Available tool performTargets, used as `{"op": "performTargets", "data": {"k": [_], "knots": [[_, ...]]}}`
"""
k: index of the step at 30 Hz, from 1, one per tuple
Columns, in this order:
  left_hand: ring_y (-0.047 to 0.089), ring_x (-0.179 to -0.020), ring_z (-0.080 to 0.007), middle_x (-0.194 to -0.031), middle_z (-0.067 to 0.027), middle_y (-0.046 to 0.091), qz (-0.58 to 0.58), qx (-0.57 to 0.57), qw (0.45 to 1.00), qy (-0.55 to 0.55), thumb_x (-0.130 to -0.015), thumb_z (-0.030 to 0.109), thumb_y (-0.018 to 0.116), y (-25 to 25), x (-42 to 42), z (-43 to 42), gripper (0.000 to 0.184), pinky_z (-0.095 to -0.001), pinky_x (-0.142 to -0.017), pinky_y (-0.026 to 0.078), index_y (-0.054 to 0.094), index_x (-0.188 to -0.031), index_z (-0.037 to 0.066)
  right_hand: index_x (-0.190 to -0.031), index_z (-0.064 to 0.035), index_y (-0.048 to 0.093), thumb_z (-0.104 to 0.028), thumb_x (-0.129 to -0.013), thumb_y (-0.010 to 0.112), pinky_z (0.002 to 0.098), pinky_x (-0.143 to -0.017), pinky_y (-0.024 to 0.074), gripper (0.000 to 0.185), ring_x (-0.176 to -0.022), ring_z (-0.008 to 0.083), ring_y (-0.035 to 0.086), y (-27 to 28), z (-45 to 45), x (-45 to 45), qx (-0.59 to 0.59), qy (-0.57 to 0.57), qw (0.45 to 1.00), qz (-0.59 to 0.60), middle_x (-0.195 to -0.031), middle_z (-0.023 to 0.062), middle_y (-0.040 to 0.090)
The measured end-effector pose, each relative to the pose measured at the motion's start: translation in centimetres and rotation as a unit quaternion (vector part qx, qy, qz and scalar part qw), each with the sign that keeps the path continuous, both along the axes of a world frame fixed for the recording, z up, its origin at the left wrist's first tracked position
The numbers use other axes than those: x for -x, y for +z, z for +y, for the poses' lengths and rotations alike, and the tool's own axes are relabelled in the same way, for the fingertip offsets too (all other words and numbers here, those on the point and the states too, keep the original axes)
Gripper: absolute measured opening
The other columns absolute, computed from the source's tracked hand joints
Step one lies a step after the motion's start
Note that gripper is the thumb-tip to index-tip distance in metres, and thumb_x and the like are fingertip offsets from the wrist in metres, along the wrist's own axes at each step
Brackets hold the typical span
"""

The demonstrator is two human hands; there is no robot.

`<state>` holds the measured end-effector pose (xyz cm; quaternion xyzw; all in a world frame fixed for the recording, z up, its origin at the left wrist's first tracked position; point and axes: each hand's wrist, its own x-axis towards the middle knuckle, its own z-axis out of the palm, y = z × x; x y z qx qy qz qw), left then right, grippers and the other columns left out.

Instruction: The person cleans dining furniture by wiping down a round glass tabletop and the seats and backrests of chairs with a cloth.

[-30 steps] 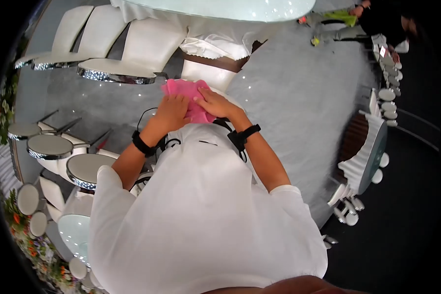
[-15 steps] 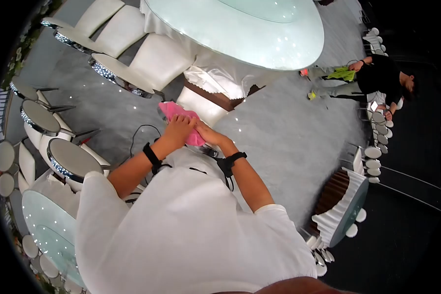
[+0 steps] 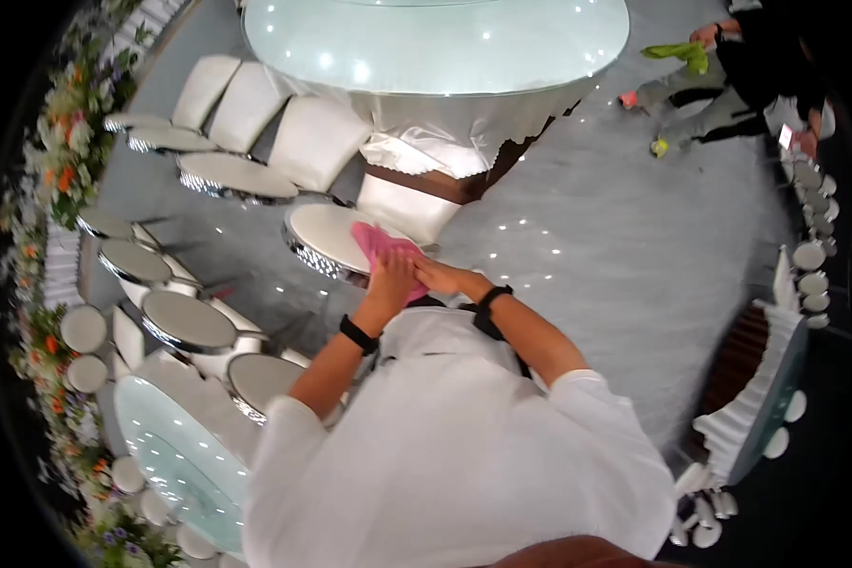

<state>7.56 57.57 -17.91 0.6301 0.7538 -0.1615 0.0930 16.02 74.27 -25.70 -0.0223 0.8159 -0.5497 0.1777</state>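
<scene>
**Pink cloth point(image 3: 369, 239) at the white chair point(image 3: 324, 232)**

At the chair's near side, the left hand point(image 3: 391, 282) curls over the cloth, gripping it; the right hand point(image 3: 442, 275) meets it there, its grip unclear. The cloth overlaps the chair's round rim in view. Beyond the chair stands a glass-topped table point(image 3: 431, 57); far right, a person point(image 3: 759, 71) holds green fabric point(image 3: 682, 54).

Glossy grey floor point(image 3: 615, 284), white chairs point(image 3: 322, 142), round draped table point(image 3: 435, 57)
</scene>
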Motion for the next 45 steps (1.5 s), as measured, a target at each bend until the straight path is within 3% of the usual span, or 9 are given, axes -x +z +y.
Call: {"op": "performTargets", "data": {"k": [13, 16, 21, 24, 28, 32, 36, 39, 45], "knots": [[0.029, -0.145, -0.0333, -0.156, -0.0167, 0.034, -0.084, 0.196, 0.963, 0.167, -0.085, 0.059, 0.059, 4.0, 2.0, 2.5, 0.084, -0.0490, -0.119, 0.018, 0.038, -0.147, 0.007, -0.122, -0.0002, 0.059, -0.013, -0.084, 0.059, 0.0463, -0.081, 0.0524, 0.040, -0.096, 0.0392, 0.066, 6.7, 0.7, 2.0, -0.101, 0.030, 0.978, 0.182, -0.110, 0.0257, 0.064], [0.047, -0.133, -0.0333, -0.141, -0.0172, 0.053, -0.203, 0.166, 0.951, 0.163, -0.086, 0.050, 0.060, 1.3, 0.5, 8.3, 0.063, -0.0466, -0.112, 0.031, 0.056, -0.133, 0.009, -0.073, 0.0000, 0.072, -0.013, -0.074, 0.066, 0.0450, -0.066, 0.0560, 0.015, -0.073, 0.0374, 0.070, 2.8, 4.4, -0.4, -0.157, 0.077, 0.981, 0.085, -0.075, 0.0204, 0.070], [0.067, -0.091, -0.0254, -0.094, -0.0149, 0.071, -0.574, 0.181, 0.739, 0.303, -0.088, 0.024, 0.058, -8.5, 1.1, 13.8, 0.026, -0.0389, -0.080, 0.051, 0.070, -0.100, 0.005, -0.081, 0.0016, 0.068, -0.015, -0.074, 0.065, 0.0472, -0.070, 0.0534, 0.018, -0.080, 0.0389, 0.068, 1.0, 11.9, -2.3, -0.031, 0.079, 0.978, -0.193, -0.082, 0.0228, 0.069], [0.066, -0.092, -0.0238, -0.095, -0.0166, 0.070, -0.510, 0.289, 0.752, 0.303, -0.087, 0.019, 0.057, -9.3, 3.5, 18.3, 0.023, -0.0387, -0.080, 0.051, 0.070, -0.098, 0.003, -0.088, 0.0006, 0.065, -0.013, -0.080, 0.060, 0.0464, -0.072, 0.0523, 0.016, -0.080, 0.0392, 0.065, -2.5, 15.0, -1.6, -0.071, -0.009, 0.997, 0.010, -0.084, 0.0212, 0.067], [0.065, -0.101, -0.0285, -0.105, -0.0193, 0.068, -0.385, 0.116, 0.826, 0.395, -0.084, 0.042, 0.070, -6.8, 5.8, 22.1, 0.059, -0.0377, -0.092, 0.048, 0.056, -0.127, 0.003, -0.093, 0.0003, 0.061, -0.013, -0.084, 0.055, 0.0472, -0.078, 0.0497, 0.017, -0.087, 0.0422, 0.061, -1.7, 20.6, 2.6, -0.096, -0.132, 0.984, 0.064, -0.089, 0.0219, 0.063], [0.060, -0.116, -0.0339, -0.125, -0.0234, 0.061, -0.574, -0.074, 0.724, 0.374, -0.071, 0.051, 0.083, -20.1, 11.9, 21.3, 0.087, -0.0412, -0.098, 0.047, 0.050, -0.130, -0.003, -0.095, 0.0012, 0.055, -0.014, -0.086, 0.053, 0.0499, -0.081, 0.0468, 0.017, -0.094, 0.0460, 0.056, 0.7, 27.1, 8.1, -0.088, -0.301, 0.940, 0.137, -0.093, 0.0231, 0.057], [0.052, -0.126, -0.0293, -0.126, -0.0216, 0.058, -0.650, -0.260, 0.499, 0.511, -0.066, 0.047, 0.090, -15.8, 14.8, 24.0, 0.102, -0.0399, -0.105, 0.043, 0.040, -0.139, -0.005, -0.097, 0.0021, 0.057, -0.012, -0.088, 0.051, 0.0474, -0.081, 0.0474, 0.018, -0.090, 0.0450, 0.058, 5.3, 34.6, 15.7, -0.101, -0.490, 0.852, 0.153, -0.093, 0.0237, 0.061], [0.053, -0.125, -0.0311, -0.133, -0.0258, 0.053, -0.527, -0.232, 0.552, 0.603, -0.065, 0.044, 0.091, -18.1, 17.3, 23.4, 0.110, -0.0409, -0.103, 0.045, 0.032, -0.144, -0.005, -0.105, 0.0034, 0.059, -0.013, -0.089, 0.051, 0.0466, -0.082, 0.0489, 0.024, -0.089, 0.0437, 0.061, 7.2, 40.7, 23.4, -0.133, -0.463, 0.855, 0.194, -0.096, 0.0227, 0.065], [0.043, -0.135, -0.0344, -0.147, -0.0316, 0.037, -0.481, -0.262, 0.424, 0.722, -0.061, 0.045, 0.093, -21.1, 21.9, 25.6, 0.128, -0.0432, -0.108, 0.042, 0.015, -0.151, -0.004, -0.124, 0.0011, 0.055, -0.017, -0.090, 0.056, 0.0509, -0.086, 0.0504, 0.038, -0.096, 0.0443, 0.063, -0.8, 39.6, 32.9, -0.141, -0.194, 0.969, 0.053, -0.104, 0.0271, 0.065]]}}
